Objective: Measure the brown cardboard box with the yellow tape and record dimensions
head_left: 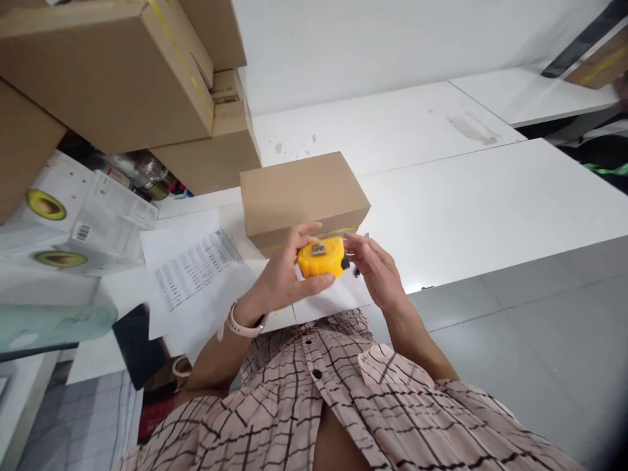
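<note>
My left hand [283,275] is wrapped around a yellow tape measure [321,257], with its metal clip facing up and a black piece at its right end. Close by that end, my right hand [377,271] has its fingers curled, the fingertips at or almost touching the case. A small dark, shiny bit shows under the right fingers, too little of it to name. Just beyond both hands, a closed brown cardboard box [301,190] lies on the white table [471,203]. White paper [336,296] lies below the hands.
Printed sheets [191,271] lie on the left, near a dark flat object [140,347] and a greenish bottle [59,325]. Large cardboard boxes [112,78] are stacked at the back left, beside white boxes with avocado pictures [73,222]. The table's front edge runs to my right, above grey floor.
</note>
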### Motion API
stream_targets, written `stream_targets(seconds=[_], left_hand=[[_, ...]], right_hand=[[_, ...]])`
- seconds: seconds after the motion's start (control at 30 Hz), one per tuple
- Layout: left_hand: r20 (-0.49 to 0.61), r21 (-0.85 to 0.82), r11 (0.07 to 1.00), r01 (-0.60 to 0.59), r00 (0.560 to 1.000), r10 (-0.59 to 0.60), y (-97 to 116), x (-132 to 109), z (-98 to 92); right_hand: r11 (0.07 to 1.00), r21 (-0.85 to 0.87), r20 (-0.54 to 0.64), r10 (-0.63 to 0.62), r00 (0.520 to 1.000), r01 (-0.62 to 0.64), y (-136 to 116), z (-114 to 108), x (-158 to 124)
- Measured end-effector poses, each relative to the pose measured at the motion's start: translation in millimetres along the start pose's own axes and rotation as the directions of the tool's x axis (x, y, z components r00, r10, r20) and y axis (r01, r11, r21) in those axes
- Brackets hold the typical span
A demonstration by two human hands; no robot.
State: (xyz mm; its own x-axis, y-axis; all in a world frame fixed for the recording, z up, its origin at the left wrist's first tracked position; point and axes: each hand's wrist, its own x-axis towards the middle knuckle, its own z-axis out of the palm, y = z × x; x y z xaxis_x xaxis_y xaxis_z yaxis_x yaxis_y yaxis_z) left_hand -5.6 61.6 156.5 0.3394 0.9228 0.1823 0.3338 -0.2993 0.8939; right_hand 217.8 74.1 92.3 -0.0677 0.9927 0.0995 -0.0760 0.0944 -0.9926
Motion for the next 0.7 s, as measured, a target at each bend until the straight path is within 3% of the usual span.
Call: stream_targets(seconds=[0.1,0.27,0.37,0.5,0.6,0.7], left_hand=[[0.061,-0.068,0.996,0.065,0.996,-0.061,-2,-10,8.8],[0.063,-0.172,0.976,0.132,0.990,-0.122,-10,-10,-6.0],[-0.025,-0.181,0.969,0.170,0.984,-0.177,-11,-4,-35.3],[-0.263,-0.206,0.964,0.165,0.940,-0.217,-17,7,-93.2],[-0.350,-0.256,0.946,0.199,0.893,-0.282,-32,11,-136.0],[-0.374,-0.303,0.916,0.262,0.852,-0.367,-54,11,-166.4]], right_hand=[[0.987,0.102,0.149,0.106,0.983,-0.122,-17,10,-1],[0.994,0.049,0.165,0.088,0.982,-0.097,-22,7,13],[0.999,0.044,0.052,0.006,0.999,-0.008,-29,-8,47],[0.994,0.066,-0.152,-0.074,0.986,0.085,-35,-38,114],[0.995,0.086,-0.185,-0.028,0.982,0.045,-28,-48,157],[0.997,0.081,-0.180,0.035,0.983,-0.021,-18,-39,181]])
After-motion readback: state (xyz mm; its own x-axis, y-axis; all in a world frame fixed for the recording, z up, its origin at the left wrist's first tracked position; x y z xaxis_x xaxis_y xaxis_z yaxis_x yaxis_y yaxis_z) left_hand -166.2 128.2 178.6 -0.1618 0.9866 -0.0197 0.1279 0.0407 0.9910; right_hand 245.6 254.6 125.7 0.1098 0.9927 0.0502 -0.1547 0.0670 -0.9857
